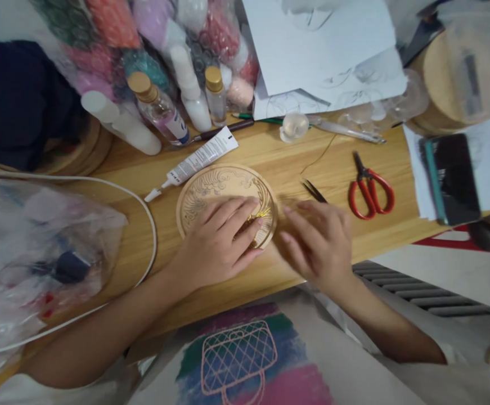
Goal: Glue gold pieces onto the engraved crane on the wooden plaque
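A round wooden plate (198,191) with fine line drawings lies on the table. My left hand (219,242) rests over its lower part, fingers spread, touching the plate. Golden wire or thread (262,214) shows between those fingers, near the plate's right side. Just right of the plate, my right hand (323,242) hovers low over the table with fingers apart and nothing visible in them. Dark-tipped tweezers (313,191) lie beyond my right hand, and a thin golden strand (321,153) curves above them.
Red-handled pliers (371,194) lie at right, near a phone (455,179). Behind the plate are a white tube (202,156), bottles (160,109), paper sheets (324,50) and bagged supplies (152,22). A white cable (154,236) and plastic bag (46,242) occupy the left.
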Demonstrator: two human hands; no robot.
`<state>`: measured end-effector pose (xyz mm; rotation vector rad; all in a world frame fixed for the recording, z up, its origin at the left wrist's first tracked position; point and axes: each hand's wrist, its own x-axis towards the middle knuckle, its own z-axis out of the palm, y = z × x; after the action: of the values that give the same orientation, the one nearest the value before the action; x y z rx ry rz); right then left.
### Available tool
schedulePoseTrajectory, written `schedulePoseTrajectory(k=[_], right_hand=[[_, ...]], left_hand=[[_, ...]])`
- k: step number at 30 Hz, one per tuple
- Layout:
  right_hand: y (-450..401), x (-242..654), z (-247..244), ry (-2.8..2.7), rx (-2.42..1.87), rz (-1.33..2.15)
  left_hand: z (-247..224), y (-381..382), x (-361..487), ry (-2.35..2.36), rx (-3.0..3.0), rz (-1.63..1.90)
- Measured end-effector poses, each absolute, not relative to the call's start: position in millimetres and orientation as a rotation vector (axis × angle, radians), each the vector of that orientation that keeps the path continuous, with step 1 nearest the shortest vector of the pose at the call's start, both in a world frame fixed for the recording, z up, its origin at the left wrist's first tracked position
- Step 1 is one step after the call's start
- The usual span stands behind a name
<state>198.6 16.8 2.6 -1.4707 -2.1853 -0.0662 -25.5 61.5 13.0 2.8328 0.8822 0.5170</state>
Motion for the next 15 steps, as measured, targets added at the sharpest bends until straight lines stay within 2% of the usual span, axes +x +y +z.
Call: schedulePoseTrajectory(k=[4, 15], right_hand=[[2.5, 188.2, 2.0, -2.327, -1.471, -0.001], [7.1, 183.0, 4.6, -2.4, -1.467, -0.25]], left_hand=[[12.1, 61.4, -24.7, 0.887, 2.84, 0.537], [13.1, 62.1, -23.5, 0.872, 2.832, 0.543]])
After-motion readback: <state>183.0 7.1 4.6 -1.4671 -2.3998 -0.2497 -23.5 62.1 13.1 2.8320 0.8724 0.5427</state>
